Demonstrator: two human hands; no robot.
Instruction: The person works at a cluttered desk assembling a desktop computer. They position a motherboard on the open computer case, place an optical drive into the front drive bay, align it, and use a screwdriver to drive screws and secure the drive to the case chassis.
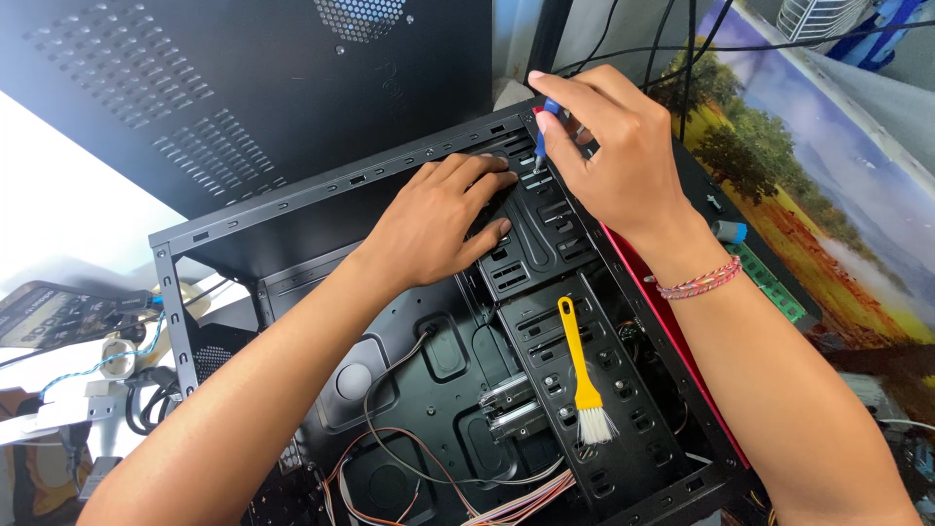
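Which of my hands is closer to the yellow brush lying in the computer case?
Left. The left hand rests flat on the drive cage just above the yellow brush. The right hand is farther up at the case's top edge, its grip closed on a small screwdriver.

computer repair bench, i'd say: opened black pc case with loose wiring, yellow cleaning brush, detached side panel, cables and a multimeter cluttering the table.
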